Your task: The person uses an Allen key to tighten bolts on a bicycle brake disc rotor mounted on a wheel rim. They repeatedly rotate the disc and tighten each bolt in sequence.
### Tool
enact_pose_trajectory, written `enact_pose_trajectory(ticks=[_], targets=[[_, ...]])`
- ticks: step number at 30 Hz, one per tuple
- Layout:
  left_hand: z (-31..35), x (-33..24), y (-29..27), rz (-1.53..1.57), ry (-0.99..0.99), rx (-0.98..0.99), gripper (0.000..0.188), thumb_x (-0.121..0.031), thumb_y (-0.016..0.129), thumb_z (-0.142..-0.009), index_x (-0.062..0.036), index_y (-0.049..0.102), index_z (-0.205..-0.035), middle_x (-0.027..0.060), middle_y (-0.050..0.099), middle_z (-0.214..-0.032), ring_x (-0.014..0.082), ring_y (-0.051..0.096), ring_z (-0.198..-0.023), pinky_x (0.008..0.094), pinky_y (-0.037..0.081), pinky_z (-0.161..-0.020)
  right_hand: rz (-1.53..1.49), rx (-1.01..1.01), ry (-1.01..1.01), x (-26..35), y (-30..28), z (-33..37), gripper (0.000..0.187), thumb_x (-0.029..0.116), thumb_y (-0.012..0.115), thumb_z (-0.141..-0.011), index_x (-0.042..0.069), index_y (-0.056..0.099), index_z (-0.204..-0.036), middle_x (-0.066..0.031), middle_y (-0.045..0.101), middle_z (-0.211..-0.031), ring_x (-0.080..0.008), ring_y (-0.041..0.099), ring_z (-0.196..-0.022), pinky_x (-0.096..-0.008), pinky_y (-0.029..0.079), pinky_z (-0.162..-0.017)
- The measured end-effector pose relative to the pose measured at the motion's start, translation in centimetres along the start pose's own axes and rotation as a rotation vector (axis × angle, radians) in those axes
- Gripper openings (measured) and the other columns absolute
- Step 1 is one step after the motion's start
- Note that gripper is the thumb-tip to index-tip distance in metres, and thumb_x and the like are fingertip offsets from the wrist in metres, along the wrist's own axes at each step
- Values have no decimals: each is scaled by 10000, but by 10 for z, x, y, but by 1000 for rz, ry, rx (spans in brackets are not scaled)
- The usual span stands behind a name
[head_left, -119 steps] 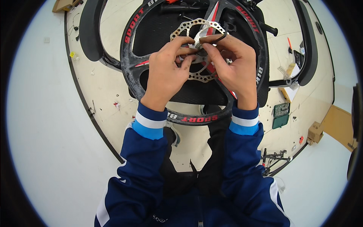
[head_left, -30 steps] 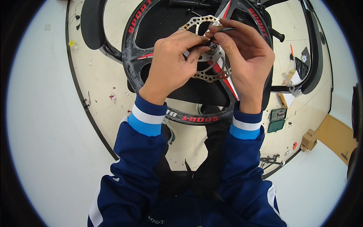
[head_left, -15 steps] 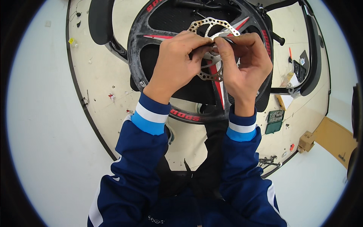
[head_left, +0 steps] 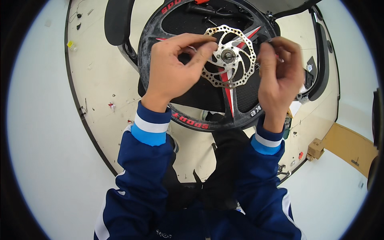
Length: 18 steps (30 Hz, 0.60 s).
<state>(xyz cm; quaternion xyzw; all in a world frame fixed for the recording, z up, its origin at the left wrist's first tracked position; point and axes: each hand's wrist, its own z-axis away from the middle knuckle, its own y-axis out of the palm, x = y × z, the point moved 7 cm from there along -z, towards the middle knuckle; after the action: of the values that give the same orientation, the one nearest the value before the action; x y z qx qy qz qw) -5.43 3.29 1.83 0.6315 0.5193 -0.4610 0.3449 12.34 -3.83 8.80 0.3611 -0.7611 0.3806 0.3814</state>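
A black bicycle wheel (head_left: 146, 40) with red and white spoke accents lies flat on a black chair seat. At its centre sits a silver brake disc (head_left: 241, 82) with a perforated rim, its round hub (head_left: 228, 56) now uncovered. My left hand (head_left: 178, 68) is over the disc's left side, thumb and forefinger tips brought close together; anything between them is too small to make out. Beyond the disc's right edge is my right hand (head_left: 281, 72), slightly blurred, thumb against curled fingers. What it pinches, if anything, cannot be made out.
The chair's black armrests, left (head_left: 119, 22) and right (head_left: 321, 82), flank the wheel. A black tool-like part (head_left: 206, 11) lies beyond the hub. Small scraps litter the pale floor. A cardboard box (head_left: 315, 148) stands at the right by the wall.
My hands have parted from over the hub, the left moving left and the right moving right and slightly nearer. The hub and most of the disc have come into sight.
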Motion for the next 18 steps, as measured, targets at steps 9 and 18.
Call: enact_pose_trajectory(ticks=[9, 18], targets=[[8, 38, 6, -325, -359, 98, 302, -190, 680, -931, 67, 670, -1091, 214, 698, -767, 317, 696, -694, 373, 536, -659, 490, 240, 14, -41, 32, 36, 101, 49, 651, -945, -5, 646, -1030, -163, 647, -699, -254, 623, -590, -333, 474, -549], [15, 46, 8, -301, -318, 121, 235, -123, 657, -939, 66, 639, -1078, 234, 691, -785, 378, 685, -731, 403, 513, -674, 605, -7, -133, -41, 56, 44, 110, 31, 666, -909, -28, 694, -998, -198, 699, -796, -341, 696, -681, -369, 529, -591]])
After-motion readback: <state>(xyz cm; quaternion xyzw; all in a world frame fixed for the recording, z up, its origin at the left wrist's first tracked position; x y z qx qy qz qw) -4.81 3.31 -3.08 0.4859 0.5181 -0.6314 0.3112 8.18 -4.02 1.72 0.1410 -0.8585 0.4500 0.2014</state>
